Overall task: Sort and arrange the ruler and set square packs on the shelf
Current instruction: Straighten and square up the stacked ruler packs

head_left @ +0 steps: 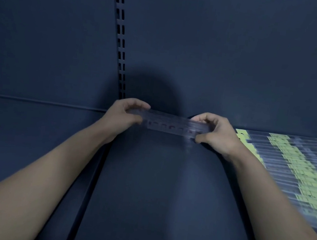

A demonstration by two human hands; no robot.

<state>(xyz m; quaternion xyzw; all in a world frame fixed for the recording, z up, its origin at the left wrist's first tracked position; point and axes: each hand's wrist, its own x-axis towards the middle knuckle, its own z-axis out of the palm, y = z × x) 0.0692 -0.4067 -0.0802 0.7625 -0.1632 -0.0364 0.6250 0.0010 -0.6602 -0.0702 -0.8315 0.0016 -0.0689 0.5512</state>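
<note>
A clear plastic ruler pack (170, 124) is held level just above the dark blue shelf (145, 188), close to the back wall. My left hand (123, 113) grips its left end and my right hand (216, 134) grips its right end. The pack is see-through and slightly blurred; a row of dark cut-outs shows along its lower edge. On the right of the shelf lies a fanned, overlapping row of clear packs with yellow-green cards (295, 168), running from the back wall toward the front.
A slotted upright (121, 41) runs up the dark back panel just left of my hands. A seam between two shelf boards (89, 191) runs front to back under my left forearm.
</note>
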